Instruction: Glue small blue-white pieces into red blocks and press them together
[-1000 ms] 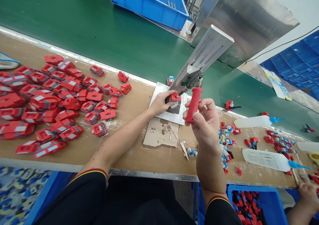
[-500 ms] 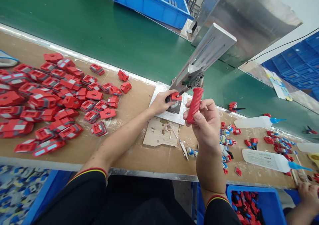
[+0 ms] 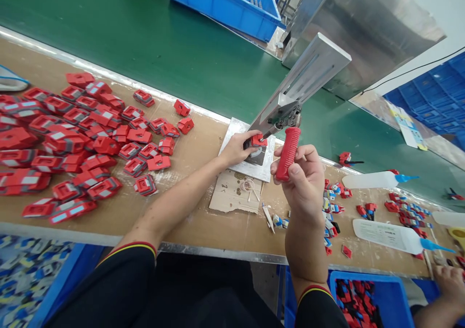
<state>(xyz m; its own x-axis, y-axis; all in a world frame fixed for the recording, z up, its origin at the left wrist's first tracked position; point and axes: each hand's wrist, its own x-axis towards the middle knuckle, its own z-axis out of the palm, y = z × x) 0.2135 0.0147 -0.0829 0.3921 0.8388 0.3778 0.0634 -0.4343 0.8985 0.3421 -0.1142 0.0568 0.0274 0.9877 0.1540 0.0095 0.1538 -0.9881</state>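
My right hand [image 3: 303, 175] is closed around the ribbed red handle [image 3: 288, 154] of a toggle clamp, thumb along its near side. The clamp's metal mechanism [image 3: 286, 116] is fixed to a slotted upright metal plate [image 3: 303, 83]. My left hand [image 3: 236, 148] grips a small red plastic part [image 3: 259, 141] on the fixture's metal base [image 3: 234, 127], under the clamp's tip. Its fingertips are partly hidden behind the part. Just in front of the base lies a torn piece of cardboard [image 3: 232, 195] with dark spots and white cotton swabs on it.
Many red-and-grey plastic parts [image 3: 105, 146] are heaped on the left of the table. Bottles with blue nozzles [image 3: 387, 234] and small parts lie right. A green conveyor belt [image 3: 203, 71] runs behind, with a blue crate [image 3: 225, 8] beyond. Another person's hand [image 3: 450, 284] is at far right.
The view has shifted slightly. Both hands keep the same grip, one on the clamp handle and one on the red part, with no clear movement.
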